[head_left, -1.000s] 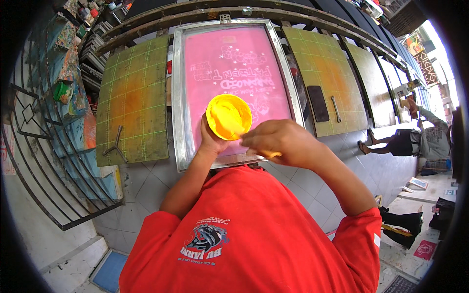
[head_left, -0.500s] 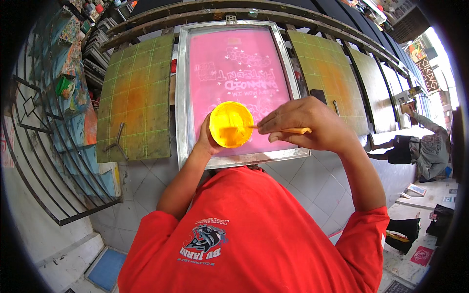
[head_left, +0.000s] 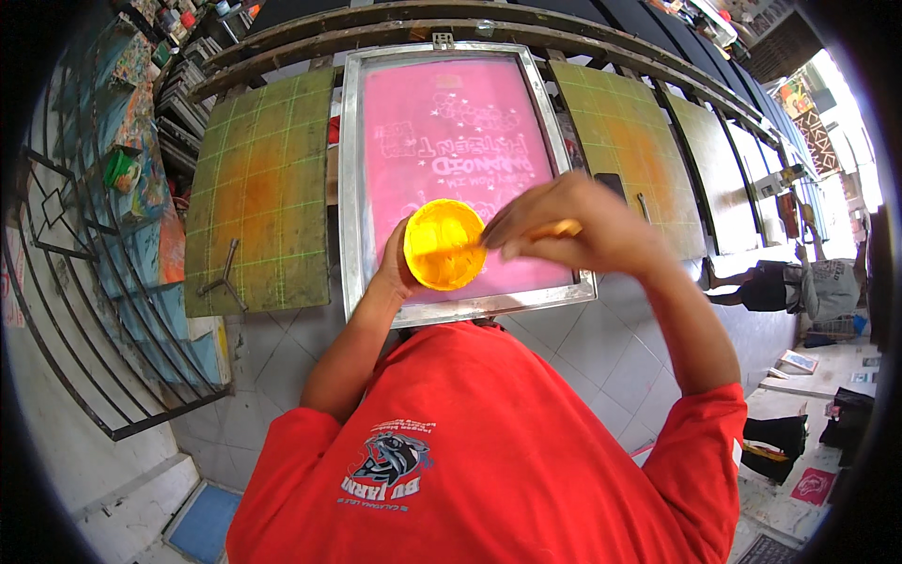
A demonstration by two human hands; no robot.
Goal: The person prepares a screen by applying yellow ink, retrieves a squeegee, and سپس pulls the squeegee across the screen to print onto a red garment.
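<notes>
My left hand point(head_left: 395, 261) is closed round the side of a yellow tub point(head_left: 443, 285) and tilts its mouth up. Thick yellow ink point(head_left: 453, 224) coats the inside. A slim stirrer point(head_left: 558, 228) with an orange-yellow handle is pinched in my right hand point(head_left: 592, 224), which is blurred by motion. The stirrer's far end reaches into the ink, so its tip is hard to make out. Beneath both hands lies a screen printing frame point(head_left: 351, 188), metal-edged, with pink mesh point(head_left: 470, 80) bearing pale lettering and stars.
Green-gridded, orange-stained boards flank the frame, the left board point(head_left: 258, 188) and right board point(head_left: 629, 141). A three-armed metal handle point(head_left: 225, 277) lies on the left one. Black railing point(head_left: 113, 428) curves at far left. Another person point(head_left: 827, 287) stands at far right.
My right hand has shifted slightly left and up with the stirrer, whose handle now slants more. The tub has barely moved. At far right, the other person's arms have changed position.
</notes>
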